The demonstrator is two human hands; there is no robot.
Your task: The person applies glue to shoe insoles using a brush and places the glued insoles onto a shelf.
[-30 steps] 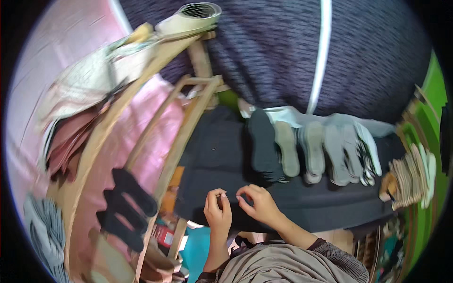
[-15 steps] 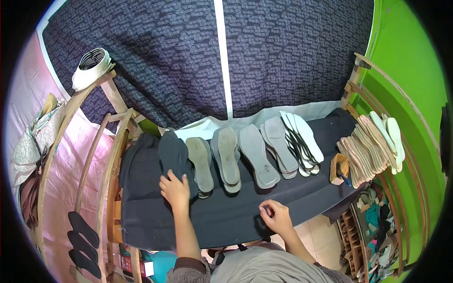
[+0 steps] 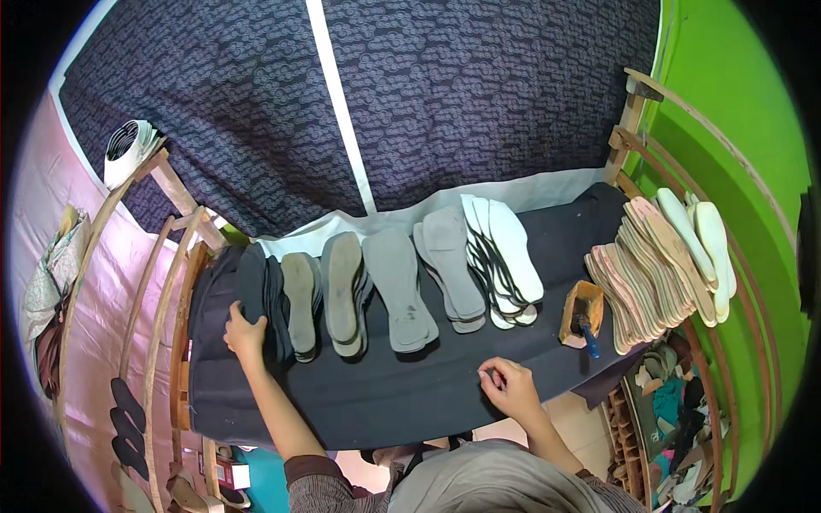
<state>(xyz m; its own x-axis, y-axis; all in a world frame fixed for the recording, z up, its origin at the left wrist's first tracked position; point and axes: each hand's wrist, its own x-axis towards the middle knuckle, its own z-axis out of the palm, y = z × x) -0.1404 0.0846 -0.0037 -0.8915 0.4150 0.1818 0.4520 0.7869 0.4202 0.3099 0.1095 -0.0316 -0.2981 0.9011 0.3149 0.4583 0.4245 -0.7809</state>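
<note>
Black insoles (image 3: 251, 278) lie in a stack at the left end of the row on the table. My left hand (image 3: 246, 333) grips their near end, thumb on the right side and fingers on the left. Beside them run stacks of olive-grey insoles (image 3: 300, 299), grey-brown insoles (image 3: 344, 286), light grey insoles (image 3: 392, 278), more grey insoles (image 3: 451, 256) and white insoles (image 3: 510, 239) with black undersides. Over the near part of the table, my right hand (image 3: 510, 386) is closed with curled fingers, apart from the stacks. Whatever it may hold is hidden.
A black cloth (image 3: 376, 393) covers the table. On the right stand a wooden box (image 3: 568, 318) holding a blue-handled brush (image 3: 588, 335) and a fanned pile of beige insoles (image 3: 646, 269). Wooden rails (image 3: 154, 342) rise at both sides. A shelf with scraps (image 3: 676, 410) is low right.
The view has turned, so the row appears further left. My left hand has shifted from the top of the black stack to around its near end. My right hand stays curled near the table's front.
</note>
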